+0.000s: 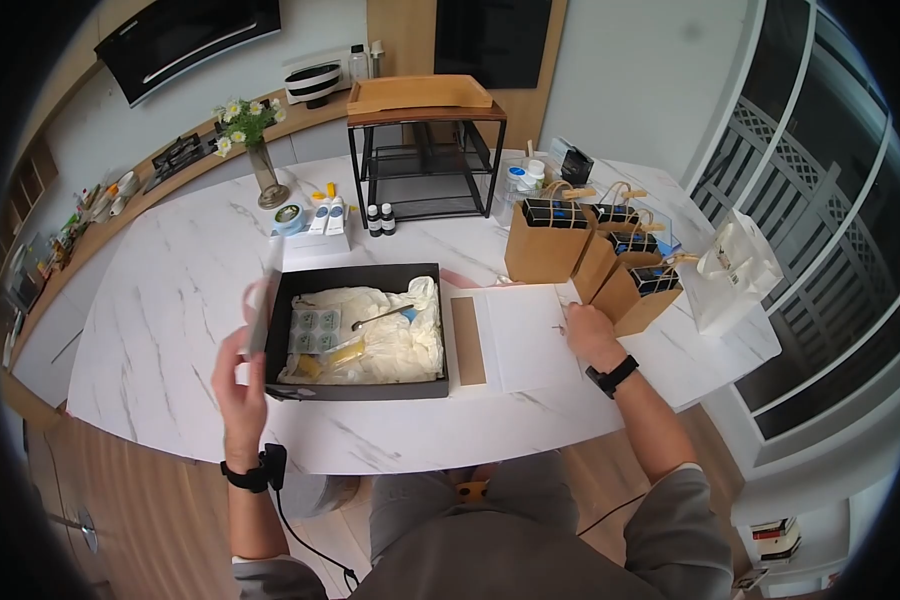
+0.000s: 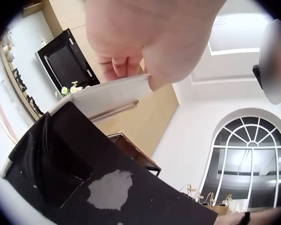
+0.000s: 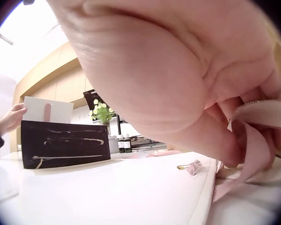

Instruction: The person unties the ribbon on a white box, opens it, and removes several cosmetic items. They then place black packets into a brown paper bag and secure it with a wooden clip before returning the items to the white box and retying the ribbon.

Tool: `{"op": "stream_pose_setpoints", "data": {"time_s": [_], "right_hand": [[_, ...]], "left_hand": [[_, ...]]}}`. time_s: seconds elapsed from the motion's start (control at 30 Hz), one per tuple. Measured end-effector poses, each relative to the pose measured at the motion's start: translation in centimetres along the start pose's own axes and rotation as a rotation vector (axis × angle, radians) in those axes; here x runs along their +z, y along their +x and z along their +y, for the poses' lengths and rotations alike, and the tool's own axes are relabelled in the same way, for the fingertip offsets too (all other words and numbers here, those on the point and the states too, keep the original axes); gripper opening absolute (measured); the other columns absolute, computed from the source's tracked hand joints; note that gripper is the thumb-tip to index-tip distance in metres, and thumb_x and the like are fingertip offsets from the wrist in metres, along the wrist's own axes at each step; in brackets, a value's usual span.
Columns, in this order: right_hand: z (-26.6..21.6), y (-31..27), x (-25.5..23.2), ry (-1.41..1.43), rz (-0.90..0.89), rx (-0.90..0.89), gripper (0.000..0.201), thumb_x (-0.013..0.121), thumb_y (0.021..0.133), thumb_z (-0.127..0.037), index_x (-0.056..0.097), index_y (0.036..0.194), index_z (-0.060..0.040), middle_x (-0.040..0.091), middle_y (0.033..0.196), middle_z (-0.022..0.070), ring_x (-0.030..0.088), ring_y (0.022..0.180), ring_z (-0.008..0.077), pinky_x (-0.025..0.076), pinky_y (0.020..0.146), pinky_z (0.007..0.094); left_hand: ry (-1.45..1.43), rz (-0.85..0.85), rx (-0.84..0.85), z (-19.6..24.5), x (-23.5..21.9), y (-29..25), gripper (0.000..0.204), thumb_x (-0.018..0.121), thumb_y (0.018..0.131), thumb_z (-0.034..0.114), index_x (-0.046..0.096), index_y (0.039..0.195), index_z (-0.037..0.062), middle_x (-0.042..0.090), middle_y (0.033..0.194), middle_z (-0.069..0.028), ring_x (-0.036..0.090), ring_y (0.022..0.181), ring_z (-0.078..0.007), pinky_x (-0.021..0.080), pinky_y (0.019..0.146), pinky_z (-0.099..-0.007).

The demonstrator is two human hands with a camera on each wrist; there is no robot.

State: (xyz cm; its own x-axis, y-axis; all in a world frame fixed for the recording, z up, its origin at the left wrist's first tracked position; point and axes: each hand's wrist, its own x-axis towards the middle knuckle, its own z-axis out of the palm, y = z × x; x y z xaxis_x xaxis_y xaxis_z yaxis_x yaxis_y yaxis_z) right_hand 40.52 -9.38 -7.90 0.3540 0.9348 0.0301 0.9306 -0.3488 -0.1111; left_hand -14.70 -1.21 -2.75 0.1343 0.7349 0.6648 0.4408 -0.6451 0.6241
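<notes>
A black box (image 1: 362, 392) stands on the table with its two side flaps folded out. Inside lie crumpled cream paper (image 1: 395, 345), a pack of small round cups (image 1: 315, 330) and a thin dark-handled tool (image 1: 382, 318). My left hand (image 1: 238, 385) pinches the upper edge of the upright left flap (image 1: 262, 315), its white face turned toward the box. The right flap (image 1: 530, 340) lies flat, white with a brown strip. At its outer edge, my right hand (image 1: 594, 342) has curled fingers holding a pink ribbon (image 3: 254, 147). A pink ribbon tuft with a pin (image 3: 193, 167) lies on the flap.
Brown paper bags (image 1: 545, 245) with black tops stand close beyond my right hand, and a white bag (image 1: 735, 270) is at the right. Behind the box are a black rack (image 1: 425, 160), small bottles (image 1: 381, 220), white tubes (image 1: 328, 216) and a flower vase (image 1: 267, 180).
</notes>
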Motion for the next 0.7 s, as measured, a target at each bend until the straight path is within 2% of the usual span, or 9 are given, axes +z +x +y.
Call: {"op": "stream_pose_setpoints", "data": {"time_s": [0.03,0.07,0.17,0.27,0.3,0.4,0.5,0.6,0.7], "right_hand": [[0.0,-0.1,-0.3,-0.003,-0.004,-0.007,0.021,0.072,0.091,-0.014,0.073,0.103,0.0025,0.076,0.099,0.0274,0.076,0.096,0.0428,0.062,0.086,0.0494],[0.0,-0.2,-0.6,-0.008,-0.008,-0.013,0.02,0.073,0.09,-0.015,0.074,0.1,0.0024,0.076,0.098,0.0273,0.076,0.095,0.0429,0.062,0.085,0.0492],[-1.0,-0.4,-2.1,0.018,0.019,0.01,0.021,0.076,0.089,-0.014,0.075,0.092,0.0063,0.074,0.094,0.0298,0.074,0.094,0.0461,0.06,0.087,0.051],[-1.9,-0.9,-4.7,0.039,0.068,0.0,0.014,0.073,0.089,-0.01,0.075,0.093,0.003,0.074,0.091,0.028,0.073,0.093,0.0458,0.059,0.086,0.0517],[-2.3,-0.9,-5.5,0.039,0.066,-0.002,0.014,0.073,0.089,-0.01,0.075,0.093,0.003,0.074,0.091,0.028,0.073,0.093,0.0458,0.059,0.086,0.0517],[-4.2,-1.5,-8.6,0.167,0.185,-0.107,0.01,0.066,0.09,-0.005,0.074,0.093,-0.0002,0.073,0.088,0.0261,0.072,0.092,0.0454,0.057,0.084,0.0528],[-7.6,-1.9,-11.6,0.306,0.302,-0.387,0.014,0.056,0.091,-0.004,0.069,0.092,-0.0021,0.072,0.083,0.0234,0.071,0.087,0.0446,0.054,0.081,0.0563],[-11.9,-1.5,-12.6,0.471,0.202,-0.519,0.018,0.05,0.093,0.001,0.067,0.096,0.0022,0.069,0.077,0.0213,0.074,0.079,0.04,0.057,0.076,0.0495],[-16.8,-1.4,-14.5,0.56,0.108,-0.511,0.018,0.049,0.092,0.0,0.066,0.096,0.0016,0.068,0.076,0.0192,0.075,0.078,0.0356,0.057,0.073,0.0482]], "left_hand": [[0.005,-0.063,0.024,2.5,0.5,0.3,0.034,0.066,0.094,-0.006,0.068,0.128,0.0,0.07,0.13,-0.0128,0.065,0.117,-0.0231,0.052,0.095,-0.0343],[0.046,-0.188,0.109,2.6,0.7,0.5,0.04,0.074,0.087,-0.006,0.07,0.126,0.0008,0.069,0.131,-0.0137,0.065,0.12,-0.0288,0.052,0.096,-0.0358],[0.164,-0.401,0.169,2.9,1.6,0.2,0.046,0.087,0.074,0.004,0.074,0.118,0.0012,0.068,0.131,-0.0138,0.062,0.123,-0.0368,0.052,0.102,-0.0432],[0.219,-0.464,0.21,2.8,1.9,0.0,0.046,0.087,0.072,0.005,0.075,0.117,0.0021,0.068,0.132,-0.0138,0.061,0.124,-0.0373,0.05,0.104,-0.0453],[0.212,-0.464,0.222,2.5,2.0,0.0,0.045,0.087,0.073,0.011,0.076,0.116,0.0056,0.067,0.133,-0.0105,0.06,0.124,-0.0351,0.049,0.104,-0.0467],[0.207,-0.454,0.247,2.3,2.1,0.0,0.045,0.087,0.073,0.011,0.077,0.117,0.0058,0.067,0.134,-0.0111,0.061,0.124,-0.0353,0.049,0.104,-0.0466],[0.196,-0.446,0.24,2.2,2.2,-0.2,0.045,0.087,0.074,0.013,0.077,0.118,0.0065,0.068,0.135,-0.0117,0.061,0.124,-0.0355,0.049,0.105,-0.0463],[0.177,-0.435,0.241,1.9,2.2,-0.3,0.045,0.086,0.075,0.014,0.078,0.118,0.0065,0.069,0.135,-0.0121,0.062,0.124,-0.0358,0.049,0.105,-0.0459],[0.168,-0.438,0.247,1.5,2.1,-0.3,0.046,0.087,0.075,0.016,0.078,0.118,0.0064,0.069,0.135,-0.0127,0.062,0.124,-0.0361,0.05,0.105,-0.0458]]}}
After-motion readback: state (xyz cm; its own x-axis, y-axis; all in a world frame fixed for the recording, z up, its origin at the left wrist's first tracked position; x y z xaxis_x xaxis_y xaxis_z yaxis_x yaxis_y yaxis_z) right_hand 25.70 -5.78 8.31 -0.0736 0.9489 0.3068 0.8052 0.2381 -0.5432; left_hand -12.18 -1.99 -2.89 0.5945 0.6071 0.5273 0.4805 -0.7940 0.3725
